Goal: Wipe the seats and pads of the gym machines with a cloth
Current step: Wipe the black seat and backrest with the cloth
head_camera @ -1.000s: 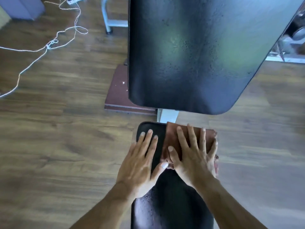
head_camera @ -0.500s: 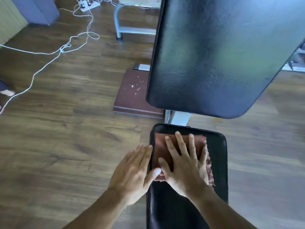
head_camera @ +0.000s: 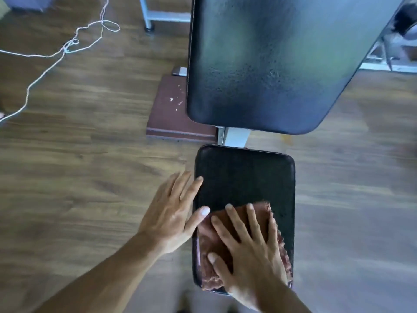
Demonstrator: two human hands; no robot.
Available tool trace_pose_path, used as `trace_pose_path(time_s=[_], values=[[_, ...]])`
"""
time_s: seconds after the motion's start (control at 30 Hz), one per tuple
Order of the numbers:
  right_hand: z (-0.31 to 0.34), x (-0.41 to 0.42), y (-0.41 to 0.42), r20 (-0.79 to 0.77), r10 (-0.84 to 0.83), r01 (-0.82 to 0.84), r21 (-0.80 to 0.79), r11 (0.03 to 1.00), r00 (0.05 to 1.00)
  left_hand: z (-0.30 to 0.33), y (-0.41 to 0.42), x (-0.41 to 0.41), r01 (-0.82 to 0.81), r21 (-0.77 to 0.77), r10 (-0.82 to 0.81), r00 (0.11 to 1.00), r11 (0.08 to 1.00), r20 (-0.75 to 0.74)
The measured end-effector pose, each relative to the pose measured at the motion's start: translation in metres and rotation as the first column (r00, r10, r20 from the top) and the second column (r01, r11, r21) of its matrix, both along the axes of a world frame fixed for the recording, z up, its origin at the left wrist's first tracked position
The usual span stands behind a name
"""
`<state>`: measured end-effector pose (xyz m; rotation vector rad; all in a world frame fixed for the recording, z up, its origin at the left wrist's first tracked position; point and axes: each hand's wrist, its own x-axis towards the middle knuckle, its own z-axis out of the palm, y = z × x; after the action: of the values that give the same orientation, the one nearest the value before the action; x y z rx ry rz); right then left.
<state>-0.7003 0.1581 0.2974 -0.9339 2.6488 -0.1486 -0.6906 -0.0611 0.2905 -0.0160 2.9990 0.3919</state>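
Observation:
A black padded bench seat (head_camera: 246,175) lies in front of me, with the large black back pad (head_camera: 266,64) raised beyond it. A reddish-brown cloth (head_camera: 211,247) is spread on the near half of the seat. My right hand (head_camera: 250,251) presses flat on the cloth, fingers apart. My left hand (head_camera: 173,213) rests flat at the seat's left edge, its thumb touching the cloth's corner, its fingers mostly over the floor.
Wooden floor surrounds the bench. A dark red board (head_camera: 171,111) lies on the floor left of the white bench frame (head_camera: 234,136). A white cord (head_camera: 56,53) trails across the far left floor. Metal frame legs (head_camera: 149,14) stand at the back.
My right hand has dragged the cloth from the far end of the seat toward me, onto the near half. My left hand slid to the seat's left edge.

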Motion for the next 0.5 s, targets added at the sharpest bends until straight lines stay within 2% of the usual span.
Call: trace_pose_path(time_s=[0.1,0.2,0.27,0.4,0.5], values=[[-0.006,-0.023,0.016,-0.036,-0.024,0.025,0.026,0.999,0.999,-0.003,0.012,0.001,0.116,0.024,-0.116,0.993,0.993,-0.003],[-0.008,-0.053,0.003,-0.055,-0.172,0.174,0.047,0.984,0.984,-0.011,0.016,0.008,0.112,0.043,-0.114,0.992,0.993,0.05],[-0.01,-0.042,-0.004,-0.074,-0.218,0.221,0.044,0.974,0.973,-0.017,0.019,0.011,0.095,0.056,-0.099,0.992,0.994,0.08],[-0.004,0.022,0.002,-0.066,-0.145,0.145,0.002,0.989,0.987,-0.015,0.03,0.013,0.013,0.119,-0.021,0.998,0.993,0.064],[-0.002,0.029,0.001,-0.032,-0.098,0.099,0.015,0.995,0.995,-0.011,0.027,0.017,-0.003,0.138,-0.007,0.998,0.99,0.07]])
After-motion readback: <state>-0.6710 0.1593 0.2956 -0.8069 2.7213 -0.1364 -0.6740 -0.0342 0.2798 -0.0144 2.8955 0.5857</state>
